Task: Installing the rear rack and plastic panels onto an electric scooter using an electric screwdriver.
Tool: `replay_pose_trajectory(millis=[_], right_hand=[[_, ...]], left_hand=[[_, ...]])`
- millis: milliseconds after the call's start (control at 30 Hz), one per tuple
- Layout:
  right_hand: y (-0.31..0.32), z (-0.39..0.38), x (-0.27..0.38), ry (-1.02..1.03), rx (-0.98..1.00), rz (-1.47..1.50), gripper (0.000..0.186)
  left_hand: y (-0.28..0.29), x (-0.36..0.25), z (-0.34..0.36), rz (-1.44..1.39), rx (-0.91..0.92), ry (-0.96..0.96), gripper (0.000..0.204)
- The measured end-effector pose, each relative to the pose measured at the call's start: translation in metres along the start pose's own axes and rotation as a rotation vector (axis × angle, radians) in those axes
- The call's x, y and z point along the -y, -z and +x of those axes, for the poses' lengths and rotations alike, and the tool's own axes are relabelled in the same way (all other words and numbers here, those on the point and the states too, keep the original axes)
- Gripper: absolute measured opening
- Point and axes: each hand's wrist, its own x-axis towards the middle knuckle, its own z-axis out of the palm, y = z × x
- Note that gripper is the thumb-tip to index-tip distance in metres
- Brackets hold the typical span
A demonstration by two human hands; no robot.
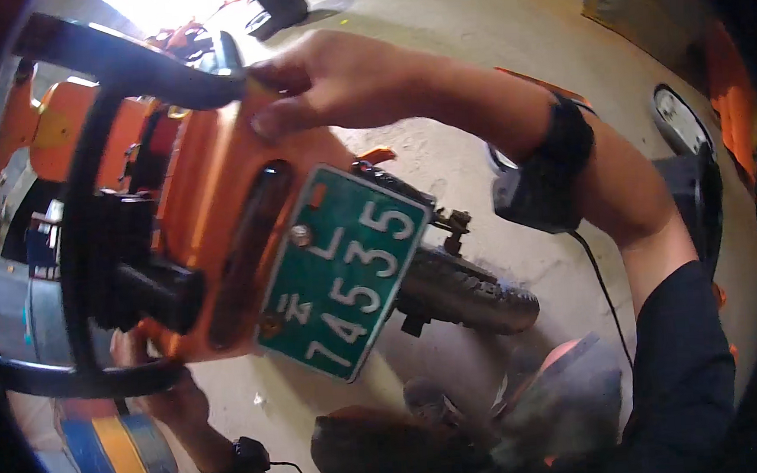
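An orange tail cover [201, 169] of a motorcycle or scooter fills the left-middle of the head view, with a long dark red tail light [249, 253] in it. A green licence plate [346, 273] with white characters is fixed beside the light. My right hand [313, 89] reaches over the far side and grips the cover's edge, thumb on its orange face. On the near side, my left hand [162, 388] clasps the opposite edge, its fingers partly hidden behind the cover and rack. A black tubular rack [88, 167] curves round the cover's left side.
Below the plate shows a knobbly rear tyre [477, 295]. Wrist straps carry black boxes with cables. A black box [278, 7] stands on the concrete floor at the back. A blue-and-yellow striped object [118, 447] lies lower left. Orange parts [726, 102] stand at the right edge.
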Motion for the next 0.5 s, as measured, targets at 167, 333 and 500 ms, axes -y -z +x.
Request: replay_pose_trajectory(millis=[167,333,500], right_hand=[[0.006,-0.006,0.001,-0.050,-0.009,-0.177,0.059],[0.010,0.003,0.010,-0.212,0.092,-0.091,0.060],[0.017,0.012,0.011,-0.137,0.095,-0.318,0.054]], left_hand=[[-0.021,0.014,-0.003,0.062,-0.170,-0.152,0.069],[-0.029,0.006,0.003,0.021,-0.203,-0.159,0.066],[-0.043,-0.001,0.003,0.084,-0.467,-0.050,0.053]])
